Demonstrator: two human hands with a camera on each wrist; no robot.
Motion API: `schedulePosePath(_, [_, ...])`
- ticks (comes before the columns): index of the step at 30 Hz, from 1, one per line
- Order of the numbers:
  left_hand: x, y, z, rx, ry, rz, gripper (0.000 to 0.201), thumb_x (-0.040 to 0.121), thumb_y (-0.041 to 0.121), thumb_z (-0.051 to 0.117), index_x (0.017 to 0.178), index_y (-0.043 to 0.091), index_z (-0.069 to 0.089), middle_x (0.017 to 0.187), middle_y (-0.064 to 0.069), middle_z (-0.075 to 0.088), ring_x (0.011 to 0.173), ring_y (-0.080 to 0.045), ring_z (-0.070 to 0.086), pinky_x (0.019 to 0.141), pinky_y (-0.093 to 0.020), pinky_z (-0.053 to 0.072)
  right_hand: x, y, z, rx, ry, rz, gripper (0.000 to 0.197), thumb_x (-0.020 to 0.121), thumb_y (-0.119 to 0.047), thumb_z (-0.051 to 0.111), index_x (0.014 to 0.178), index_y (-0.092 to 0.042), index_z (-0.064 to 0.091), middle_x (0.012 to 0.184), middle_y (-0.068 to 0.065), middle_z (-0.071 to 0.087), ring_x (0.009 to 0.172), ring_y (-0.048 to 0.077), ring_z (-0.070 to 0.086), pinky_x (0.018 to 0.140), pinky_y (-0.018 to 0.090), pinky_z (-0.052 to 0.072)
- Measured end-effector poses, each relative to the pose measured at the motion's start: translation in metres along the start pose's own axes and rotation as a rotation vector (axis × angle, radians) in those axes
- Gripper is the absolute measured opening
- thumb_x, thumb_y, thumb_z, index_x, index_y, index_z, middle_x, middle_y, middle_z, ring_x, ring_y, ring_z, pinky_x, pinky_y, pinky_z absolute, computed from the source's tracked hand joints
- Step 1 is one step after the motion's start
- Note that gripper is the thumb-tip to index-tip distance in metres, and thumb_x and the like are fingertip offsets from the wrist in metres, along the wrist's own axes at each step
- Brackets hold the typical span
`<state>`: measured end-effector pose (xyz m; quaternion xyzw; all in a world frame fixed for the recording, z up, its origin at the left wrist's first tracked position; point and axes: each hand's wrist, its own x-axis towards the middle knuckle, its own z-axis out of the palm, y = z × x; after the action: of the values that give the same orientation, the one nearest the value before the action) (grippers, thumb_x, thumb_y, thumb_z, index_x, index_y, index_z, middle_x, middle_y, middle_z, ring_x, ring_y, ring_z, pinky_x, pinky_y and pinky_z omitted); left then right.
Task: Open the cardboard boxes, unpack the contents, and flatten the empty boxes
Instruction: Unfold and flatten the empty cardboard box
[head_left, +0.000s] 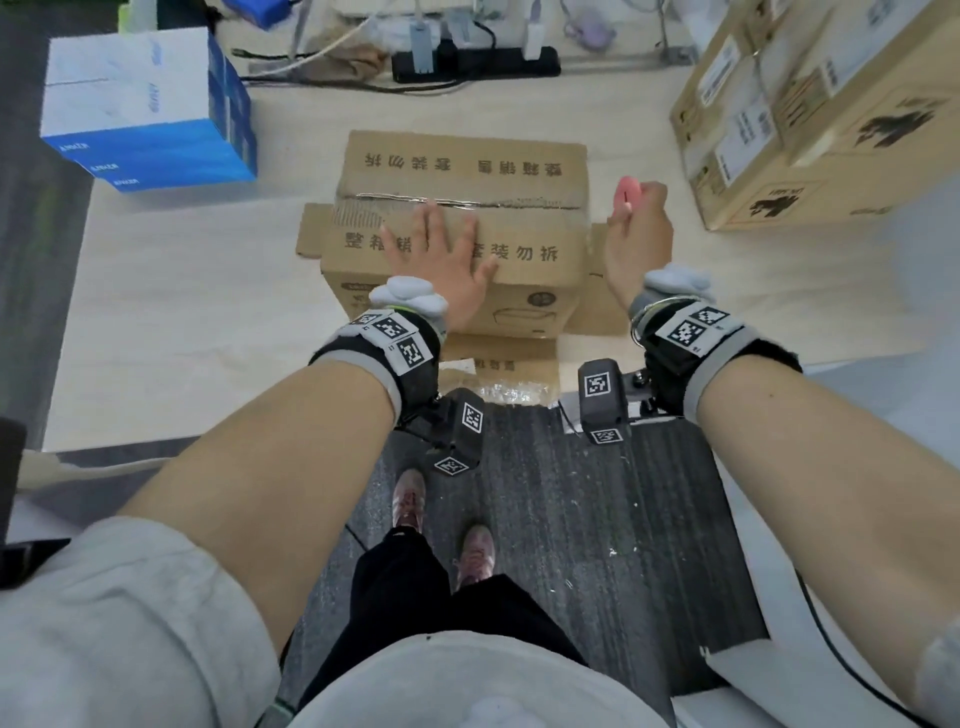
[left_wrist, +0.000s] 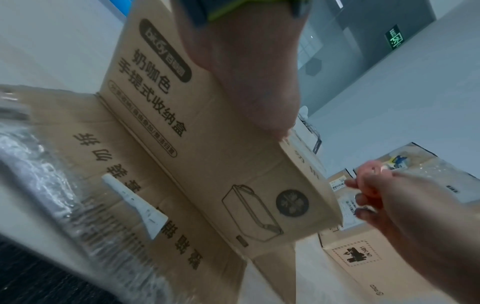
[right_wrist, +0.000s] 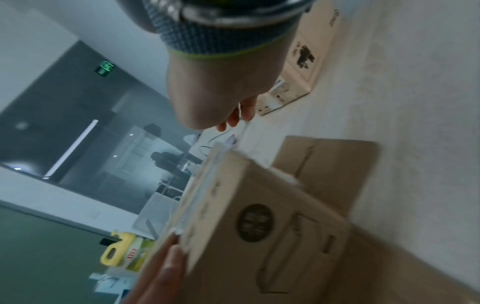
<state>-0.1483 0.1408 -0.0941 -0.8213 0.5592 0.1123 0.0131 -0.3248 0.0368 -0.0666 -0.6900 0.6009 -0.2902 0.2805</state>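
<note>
A brown cardboard box (head_left: 467, 156) with printed characters stands on the pale table (head_left: 182, 312), a taped seam (head_left: 457, 200) running across its top. Loose flaps (head_left: 311, 228) lie spread flat around its base. My left hand (head_left: 441, 254) lies flat on the near half of the top, fingers spread and straight; the left wrist view shows the palm (left_wrist: 246, 72) over the box's front face (left_wrist: 207, 164). My right hand (head_left: 636, 228) hovers just right of the box, fingers curled round a small pink tool (head_left: 626, 195). The right wrist view shows the box corner (right_wrist: 259, 216) below that hand (right_wrist: 215, 92).
Stacked blue and white cartons (head_left: 145, 104) sit at the back left. Large taped cardboard boxes (head_left: 805, 130) stand at the right. A black power strip (head_left: 472, 62) with cables lies along the far edge. The table's near edge meets dark carpet (head_left: 571, 493).
</note>
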Motion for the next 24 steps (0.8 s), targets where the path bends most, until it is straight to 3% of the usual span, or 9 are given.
schedulePosePath(3, [0.007, 0.0, -0.006, -0.049, -0.069, 0.131, 0.065, 0.096, 0.061, 0.024, 0.153, 0.034, 0.005, 0.16, -0.009, -0.008, 0.148, -0.028, -0.008, 0.114, -0.059, -0.009, 0.005, -0.025, 0.002, 0.02, -0.035, -0.198, 0.025, 0.101, -0.016, 0.042, 0.12, -0.005, 0.054, 0.12, 0.006, 0.063, 0.106, 0.016, 0.058, 0.067, 0.001, 0.031])
schedulePosePath(8, [0.014, -0.015, -0.021, -0.18, -0.125, 0.287, 0.07, 0.088, 0.057, 0.053, 0.148, 0.033, 0.024, 0.162, -0.003, 0.002, 0.148, -0.024, -0.004, 0.115, -0.055, -0.007, 0.009, -0.052, 0.017, -0.108, -0.227, -0.232, 0.026, 0.098, -0.019, 0.047, 0.12, -0.011, 0.058, 0.118, 0.004, 0.064, 0.108, 0.018, 0.057, 0.076, 0.015, 0.032])
schedulePosePath(10, [0.016, -0.026, -0.024, -0.183, -0.047, 0.198, 0.083, 0.081, 0.061, 0.06, 0.148, 0.027, 0.025, 0.161, -0.002, 0.005, 0.148, -0.026, 0.0, 0.116, -0.053, -0.003, 0.008, -0.055, 0.027, -0.118, -0.345, -0.188, 0.027, 0.099, -0.023, 0.045, 0.122, -0.015, 0.057, 0.117, 0.004, 0.065, 0.106, 0.02, 0.06, 0.087, 0.021, 0.041])
schedulePosePath(11, [0.015, -0.031, -0.026, -0.147, -0.013, 0.147, 0.089, 0.078, 0.064, 0.061, 0.149, 0.024, 0.024, 0.161, -0.004, 0.006, 0.147, -0.028, 0.003, 0.117, -0.051, 0.0, 0.006, -0.053, 0.032, -0.111, -0.389, -0.162, 0.026, 0.099, -0.025, 0.045, 0.12, -0.016, 0.057, 0.113, 0.004, 0.067, 0.103, 0.022, 0.063, 0.091, 0.031, 0.047])
schedulePosePath(13, [0.014, -0.038, -0.029, -0.112, 0.025, 0.076, 0.092, 0.078, 0.067, 0.06, 0.149, 0.022, 0.023, 0.157, -0.008, 0.015, 0.144, -0.03, 0.013, 0.115, -0.046, 0.009, 0.002, -0.049, 0.041, -0.087, -0.413, -0.129, 0.024, 0.098, -0.024, 0.044, 0.116, -0.017, 0.058, 0.102, 0.003, 0.069, 0.093, 0.023, 0.066, 0.088, 0.043, 0.052])
schedulePosePath(15, [0.017, -0.038, -0.028, -0.139, 0.072, 0.027, 0.082, 0.082, 0.064, 0.056, 0.146, 0.021, 0.028, 0.151, -0.009, 0.026, 0.138, -0.029, 0.022, 0.11, -0.044, 0.017, 0.002, -0.049, 0.046, -0.023, -0.394, -0.09, 0.025, 0.097, -0.019, 0.043, 0.119, -0.016, 0.056, 0.095, 0.002, 0.07, 0.081, 0.018, 0.067, 0.082, 0.039, 0.055])
schedulePosePath(18, [0.027, -0.024, -0.024, -0.17, 0.18, -0.126, 0.063, 0.093, 0.054, 0.043, 0.141, 0.015, 0.036, 0.146, -0.013, 0.034, 0.134, -0.03, 0.028, 0.108, -0.046, 0.02, 0.006, -0.054, 0.044, 0.015, -0.421, -0.041, 0.028, 0.099, -0.015, 0.04, 0.124, -0.014, 0.053, 0.092, 0.001, 0.069, 0.064, 0.011, 0.063, 0.062, 0.023, 0.055])
schedulePosePath(21, [0.038, -0.018, -0.017, -0.197, 0.147, -0.242, 0.068, 0.095, 0.053, 0.035, 0.148, 0.012, 0.025, 0.154, -0.017, 0.022, 0.143, -0.035, 0.015, 0.114, -0.055, 0.005, 0.01, -0.06, 0.042, -0.027, -0.414, -0.047, 0.02, 0.099, -0.018, 0.042, 0.117, -0.013, 0.051, 0.093, 0.003, 0.07, 0.062, 0.016, 0.066, 0.056, 0.027, 0.053])
schedulePosePath(24, [0.045, -0.026, -0.007, -0.135, 0.1, -0.22, 0.075, 0.095, 0.059, 0.027, 0.153, 0.014, 0.011, 0.159, -0.018, 0.007, 0.146, -0.036, 0.001, 0.115, -0.059, -0.006, 0.012, -0.064, 0.045, -0.024, -0.389, -0.079, 0.01, 0.099, -0.02, 0.042, 0.103, -0.013, 0.048, 0.087, 0.002, 0.07, 0.064, 0.015, 0.064, 0.058, 0.027, 0.049])
